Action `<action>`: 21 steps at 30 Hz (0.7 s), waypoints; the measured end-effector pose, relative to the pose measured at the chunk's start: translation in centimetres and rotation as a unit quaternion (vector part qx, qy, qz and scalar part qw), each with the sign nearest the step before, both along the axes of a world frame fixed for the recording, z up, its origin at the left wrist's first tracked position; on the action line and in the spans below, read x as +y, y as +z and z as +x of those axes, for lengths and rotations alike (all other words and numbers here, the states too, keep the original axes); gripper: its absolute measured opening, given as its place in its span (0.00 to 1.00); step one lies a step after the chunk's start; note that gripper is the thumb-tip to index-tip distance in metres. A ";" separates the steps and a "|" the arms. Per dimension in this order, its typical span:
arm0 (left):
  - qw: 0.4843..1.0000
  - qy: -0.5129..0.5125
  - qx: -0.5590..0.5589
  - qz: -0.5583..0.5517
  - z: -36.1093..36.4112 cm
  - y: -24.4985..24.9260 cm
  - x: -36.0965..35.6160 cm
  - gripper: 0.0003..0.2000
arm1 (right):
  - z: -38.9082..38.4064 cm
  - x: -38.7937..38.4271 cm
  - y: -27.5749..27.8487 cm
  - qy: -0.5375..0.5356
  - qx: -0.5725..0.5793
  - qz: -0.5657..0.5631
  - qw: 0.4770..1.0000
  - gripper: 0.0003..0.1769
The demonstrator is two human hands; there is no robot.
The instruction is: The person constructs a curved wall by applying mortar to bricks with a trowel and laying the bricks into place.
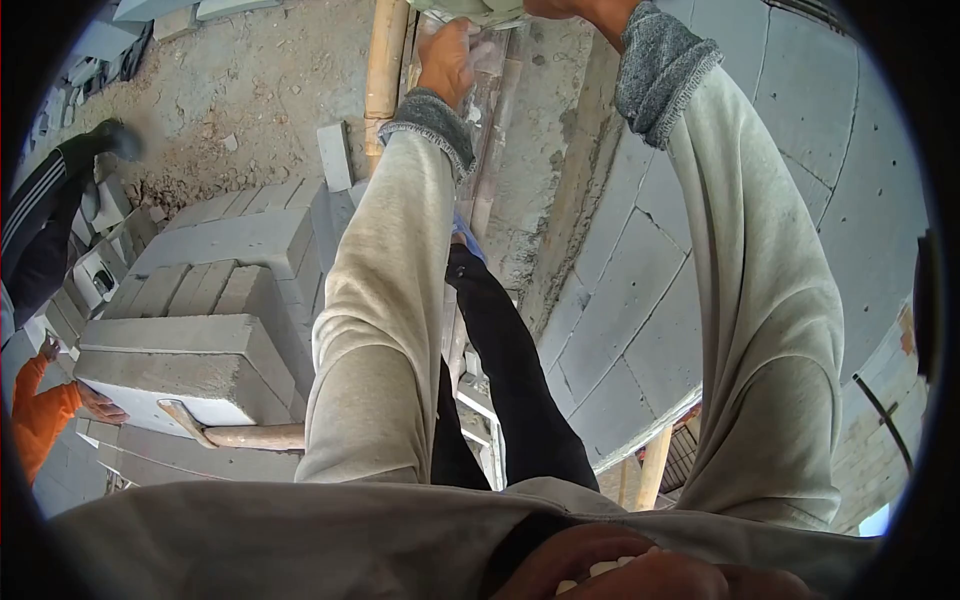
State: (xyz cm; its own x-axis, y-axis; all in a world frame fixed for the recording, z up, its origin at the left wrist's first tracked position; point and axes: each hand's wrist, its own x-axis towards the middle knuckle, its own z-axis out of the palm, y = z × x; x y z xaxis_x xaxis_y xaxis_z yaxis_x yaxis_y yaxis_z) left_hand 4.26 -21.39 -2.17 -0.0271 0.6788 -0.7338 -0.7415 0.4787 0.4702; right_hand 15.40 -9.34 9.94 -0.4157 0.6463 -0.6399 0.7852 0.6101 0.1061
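Note:
Both my arms, in pale grey sleeves with knitted cuffs, reach forward to the top edge of the view. My left hand (446,62) is curled against a pale object (468,10) that the frame edge cuts off. My right hand (565,8) touches the same object from the right, and only its wrist and heel show, so its fingers are hidden. Below my hands a bamboo pole (384,60) runs beside a rough concrete ledge (540,130). My dark trouser leg (510,370) stands below.
A stack of grey blocks (200,300) lies at the left, with a wooden tool handle (250,436) at its near edge. A block wall (790,130) fills the right. A person's orange sleeve (40,415) and another person's dark striped sleeve (45,215) are at far left.

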 end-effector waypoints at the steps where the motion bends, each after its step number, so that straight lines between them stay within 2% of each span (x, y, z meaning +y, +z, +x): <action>1: 0.999 0.020 0.030 0.023 0.0 1.0 0.9 0.17 | 0.5 -0.5 2.1 0.027 -0.004 0.017 0.999 0.10; 3: 0.992 0.060 0.092 0.054 -0.6 3.8 1.0 0.16 | 1.3 -1.4 6.4 0.114 0.009 0.073 0.991 0.10; 5: 0.973 0.006 0.220 0.071 -1.6 4.4 -0.4 0.17 | 3.1 -1.7 10.3 0.219 0.047 0.152 0.963 0.09; 7: 0.927 -0.081 0.351 0.103 -3.4 6.5 -3.1 0.18 | 4.0 -2.1 12.5 0.347 0.084 0.259 0.897 0.10; 8: 0.923 -0.100 0.358 0.096 -4.5 8.8 -4.5 0.17 | 4.5 -2.5 13.5 0.410 0.100 0.309 0.852 0.11; 11: 0.968 -0.091 0.221 0.075 -7.6 16.1 -9.3 0.17 | 5.7 -6.5 13.6 0.324 0.050 0.280 0.902 0.18; 12: 0.970 -0.081 0.218 0.074 -8.0 18.7 -11.0 0.16 | 5.6 -8.8 13.2 0.247 0.019 0.233 0.940 0.20; 13: 0.960 -0.079 0.252 0.095 -8.1 20.6 -12.7 0.15 | 4.9 -11.8 14.0 0.281 0.034 0.274 0.919 0.27; 15: 0.938 -0.074 0.312 0.133 -7.7 24.0 -16.3 0.14 | 4.0 -17.3 15.1 0.112 0.123 0.103 0.981 0.31; 16: 0.948 -0.055 0.278 0.144 -8.0 25.9 -17.9 0.13 | 3.8 -19.1 16.9 0.079 0.144 0.076 0.983 0.27; 18: 0.943 -0.069 0.291 0.149 -8.7 29.7 -21.6 0.13 | 3.0 -23.1 22.7 0.010 0.186 0.023 0.982 0.20; 21: 0.924 -0.109 0.319 0.179 -9.4 35.3 -26.8 0.14 | 1.5 -28.1 31.0 -0.118 0.206 -0.120 0.964 0.20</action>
State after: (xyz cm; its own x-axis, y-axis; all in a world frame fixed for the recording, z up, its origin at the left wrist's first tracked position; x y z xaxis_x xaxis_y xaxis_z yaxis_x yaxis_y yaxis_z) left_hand -5.09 -48.21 33.18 -0.2095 0.9158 -0.3426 -0.1630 0.3128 0.9357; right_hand 16.89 -37.45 40.91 -0.5268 0.6076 -0.5944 0.8500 0.3782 -0.3667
